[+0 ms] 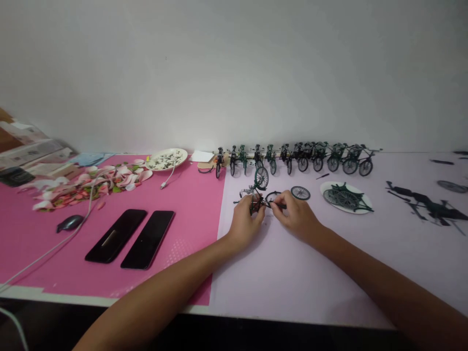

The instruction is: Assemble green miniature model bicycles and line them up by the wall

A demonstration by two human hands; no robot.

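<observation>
My left hand is closed around the frame of a small green model bicycle, whose front wheel stands up above my fingers. My right hand pinches a thin dark part at the bicycle's rear end, right against the frame. Both hands rest on the pale lilac mat. A loose spoked wheel lies just behind my right hand.
A row of several finished model bicycles lines the wall. A white plate holds wheels and frame parts; loose dark parts lie at the right. On the pink mat lie two phones, a mouse, petals and a dish.
</observation>
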